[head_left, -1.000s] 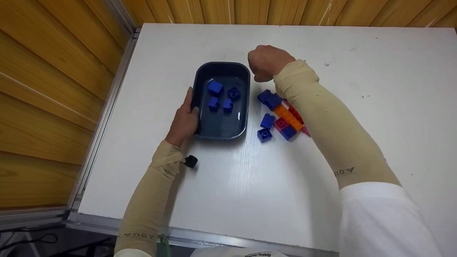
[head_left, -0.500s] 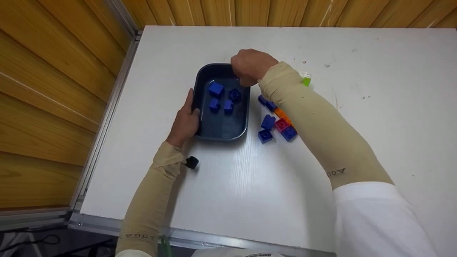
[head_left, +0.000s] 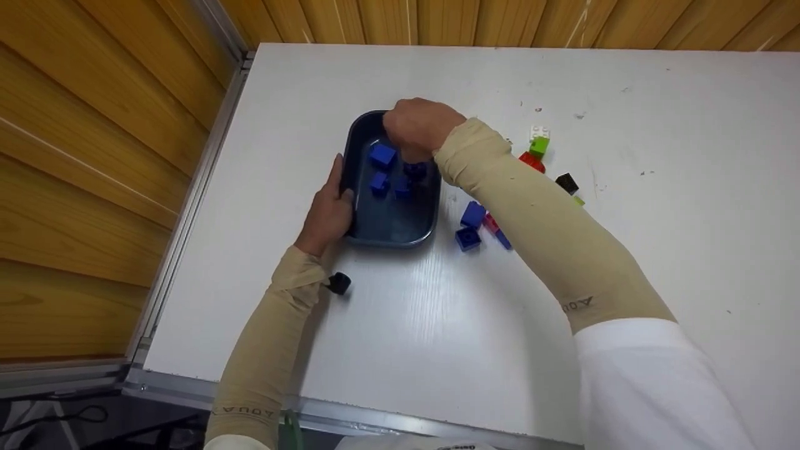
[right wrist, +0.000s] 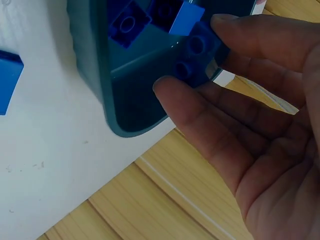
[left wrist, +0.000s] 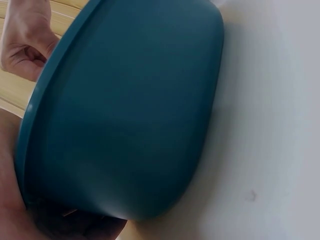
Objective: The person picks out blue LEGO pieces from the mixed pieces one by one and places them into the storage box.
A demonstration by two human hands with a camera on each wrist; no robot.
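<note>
Four blue bricks (head_left: 379,181) in the tray (head_left: 390,228), head view; my left hand (head_left: 325,212) grips its rim. Left wrist: tray wall only. Right wrist: my right hand (right wrist: 250,135) pinches a blue brick (right wrist: 197,52) over the tray. Drop step; next, spread the fingers.

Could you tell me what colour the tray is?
Dark blue tray, clearest in the head view.

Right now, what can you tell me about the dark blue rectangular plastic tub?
The dark blue rectangular plastic tub has rounded corners and smooth glossy walls. It stands upright and open on the white table, near its left edge. Several blue building bricks lie inside. The left hand grips its left rim; the right hand hangs over its far end, pinching a blue two-stud brick above the inside.
</note>
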